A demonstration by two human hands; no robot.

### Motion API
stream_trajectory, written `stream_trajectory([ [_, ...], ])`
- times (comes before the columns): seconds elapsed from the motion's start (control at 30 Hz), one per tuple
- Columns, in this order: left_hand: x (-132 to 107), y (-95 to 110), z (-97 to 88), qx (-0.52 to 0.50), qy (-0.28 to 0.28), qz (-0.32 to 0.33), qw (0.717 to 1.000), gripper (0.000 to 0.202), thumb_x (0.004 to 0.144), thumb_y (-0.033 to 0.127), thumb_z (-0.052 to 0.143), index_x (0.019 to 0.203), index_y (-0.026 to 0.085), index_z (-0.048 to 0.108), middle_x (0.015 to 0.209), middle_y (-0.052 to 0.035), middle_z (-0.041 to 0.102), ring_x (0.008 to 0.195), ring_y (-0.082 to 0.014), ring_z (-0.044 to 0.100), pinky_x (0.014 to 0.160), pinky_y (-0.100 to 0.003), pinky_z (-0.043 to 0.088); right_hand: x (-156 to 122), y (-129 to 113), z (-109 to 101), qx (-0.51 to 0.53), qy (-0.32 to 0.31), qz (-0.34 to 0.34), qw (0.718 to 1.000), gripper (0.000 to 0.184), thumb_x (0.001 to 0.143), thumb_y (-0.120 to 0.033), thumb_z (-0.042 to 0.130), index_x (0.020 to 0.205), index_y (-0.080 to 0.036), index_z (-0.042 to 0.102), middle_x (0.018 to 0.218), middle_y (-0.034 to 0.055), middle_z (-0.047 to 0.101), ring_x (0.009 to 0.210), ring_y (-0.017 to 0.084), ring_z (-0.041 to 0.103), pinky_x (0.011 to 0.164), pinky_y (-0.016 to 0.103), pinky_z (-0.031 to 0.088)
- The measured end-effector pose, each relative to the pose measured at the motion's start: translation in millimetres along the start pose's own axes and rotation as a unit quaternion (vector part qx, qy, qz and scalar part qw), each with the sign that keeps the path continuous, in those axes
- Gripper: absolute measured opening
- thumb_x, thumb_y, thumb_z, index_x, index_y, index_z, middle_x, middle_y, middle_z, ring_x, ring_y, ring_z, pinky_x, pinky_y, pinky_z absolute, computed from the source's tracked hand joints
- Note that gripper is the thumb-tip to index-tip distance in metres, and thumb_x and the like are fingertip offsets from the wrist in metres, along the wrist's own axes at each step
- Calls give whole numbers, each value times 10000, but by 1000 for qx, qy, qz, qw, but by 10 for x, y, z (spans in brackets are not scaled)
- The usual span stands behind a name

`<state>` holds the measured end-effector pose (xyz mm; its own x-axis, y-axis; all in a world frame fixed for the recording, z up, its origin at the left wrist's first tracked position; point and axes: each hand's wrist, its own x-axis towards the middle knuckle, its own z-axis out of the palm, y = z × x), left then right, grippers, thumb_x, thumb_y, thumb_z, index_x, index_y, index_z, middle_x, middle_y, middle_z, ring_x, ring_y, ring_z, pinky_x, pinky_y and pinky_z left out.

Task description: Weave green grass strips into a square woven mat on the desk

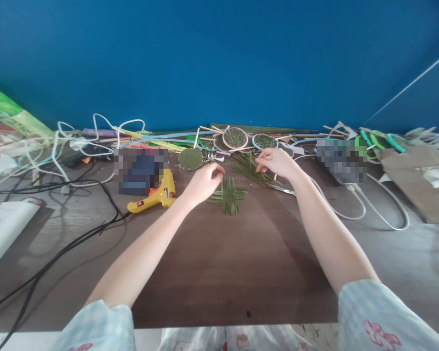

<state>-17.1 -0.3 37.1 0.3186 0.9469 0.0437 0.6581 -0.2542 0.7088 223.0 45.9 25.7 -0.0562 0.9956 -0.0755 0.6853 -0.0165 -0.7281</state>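
A small mat of woven green leaf strips [231, 196] lies on the table in front of me, strip ends sticking out around it. My left hand [207, 183] is at its upper left edge, fingers loosely curled and a little apart, holding nothing that I can see. At a bundle of loose green leaf strips [247, 168] behind the mat, my right hand [278, 163] has thumb and fingers brought together. Whatever is between those fingertips is too small to make out. Scissors [285, 190] lie under my right wrist, partly covered.
A yellow hot glue gun [155, 195] with a black cord rests at left, near a white power strip [7, 229]. Round green pieces, some with coloured rims [235, 138], sit along the back. White cables [384, 219] and a cardboard piece [417, 180] are at right.
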Motion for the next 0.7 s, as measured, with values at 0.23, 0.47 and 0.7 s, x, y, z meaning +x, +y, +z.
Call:
stream_trajectory([
  [0.23,41,-56,-108,-27,14,-3,1000,179,817,258,462,916,209,603,942,-8,662,857,-174,602,798,-308,435,-94,-213,-40,-13,-25,-54,998,151,656,-334,637,645,-184,654,730,44,674,706,173,593,714,330,436],
  [0.47,59,-5,-164,-70,-10,11,997,273,850,349,448,956,180,635,1012,-39,676,959,-183,598,869,-305,417,-237,-456,71,13,-140,-97,985,175,649,-359,655,678,-190,688,638,13,641,617,136,543,613,284,406],
  [0.7,42,31,-146,-26,-55,31,998,281,807,399,505,843,169,662,828,-30,696,750,-173,612,727,-301,432,-265,-531,234,22,-160,-139,977,210,681,-375,629,718,-177,687,669,6,638,630,120,531,618,264,390],
])
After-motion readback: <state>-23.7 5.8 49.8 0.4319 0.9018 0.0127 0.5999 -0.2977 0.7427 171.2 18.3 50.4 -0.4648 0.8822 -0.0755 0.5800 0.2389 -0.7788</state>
